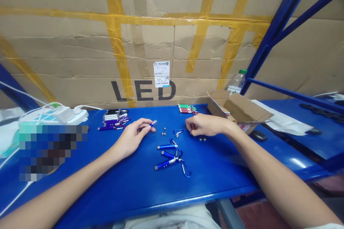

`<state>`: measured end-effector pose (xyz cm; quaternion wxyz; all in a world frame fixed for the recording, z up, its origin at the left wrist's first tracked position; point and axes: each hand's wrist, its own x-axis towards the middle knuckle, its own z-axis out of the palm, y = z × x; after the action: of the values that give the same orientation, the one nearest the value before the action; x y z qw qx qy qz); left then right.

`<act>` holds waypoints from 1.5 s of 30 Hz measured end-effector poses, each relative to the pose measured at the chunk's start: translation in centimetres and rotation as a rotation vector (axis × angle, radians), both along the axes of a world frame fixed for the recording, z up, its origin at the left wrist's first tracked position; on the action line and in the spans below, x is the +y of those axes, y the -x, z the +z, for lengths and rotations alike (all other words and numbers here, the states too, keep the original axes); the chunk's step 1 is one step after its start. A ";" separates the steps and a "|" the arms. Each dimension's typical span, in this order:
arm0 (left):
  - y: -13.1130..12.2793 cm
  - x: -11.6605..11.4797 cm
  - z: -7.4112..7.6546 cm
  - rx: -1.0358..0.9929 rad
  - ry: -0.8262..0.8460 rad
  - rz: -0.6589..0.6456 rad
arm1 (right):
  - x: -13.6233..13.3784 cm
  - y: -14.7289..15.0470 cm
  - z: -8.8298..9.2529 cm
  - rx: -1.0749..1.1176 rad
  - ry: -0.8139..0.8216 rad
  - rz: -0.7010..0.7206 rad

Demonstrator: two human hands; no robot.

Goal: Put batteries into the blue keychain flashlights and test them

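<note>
My left hand (133, 136) pinches a small blue flashlight tube (153, 123) with a clear or silvery end. My right hand (203, 124) is closed, its fingers curled down at the blue table; whatever they hold is hidden. Just in front of it lie two small silvery pieces (202, 139), perhaps button cells. Between the hands are several similar small silvery pieces (163, 134) and a loose blue carabiner (178, 131). Nearer to me, several blue keychain flashlights (167, 147) with carabiners lie on the table.
Rows of black, silver and purple flashlights (115, 118) lie at the left, green and red ones (187, 108) at the back. An opened cardboard box (242, 109), a bottle (237, 81) and a dark mouse-like object (258, 135) stand right. A white power strip (79, 116) with cables is left. A large LED carton (145, 50) walls the back.
</note>
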<state>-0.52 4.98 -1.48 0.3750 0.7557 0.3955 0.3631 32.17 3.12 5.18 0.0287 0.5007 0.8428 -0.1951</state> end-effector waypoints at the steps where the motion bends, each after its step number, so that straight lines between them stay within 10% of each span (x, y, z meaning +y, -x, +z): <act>1: 0.0 -0.1 0.0 -0.008 0.007 -0.007 | 0.0 0.0 0.0 0.043 -0.027 0.016; 19: -0.9 -2.0 1.1 0.068 -0.183 -0.081 | -1.5 6.3 -2.0 0.849 -0.285 0.177; 37: -1.0 -2.7 1.4 0.081 -0.245 -0.093 | -1.8 6.6 -2.0 0.652 -0.511 0.275; 45: -0.4 -2.3 1.5 0.123 -0.280 -0.059 | -0.8 0.1 1.4 0.019 -0.343 -0.139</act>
<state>-0.09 2.69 -0.02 0.2519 0.8326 0.3407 0.3567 32.11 2.32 6.62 -0.0786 0.5536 0.8272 -0.0550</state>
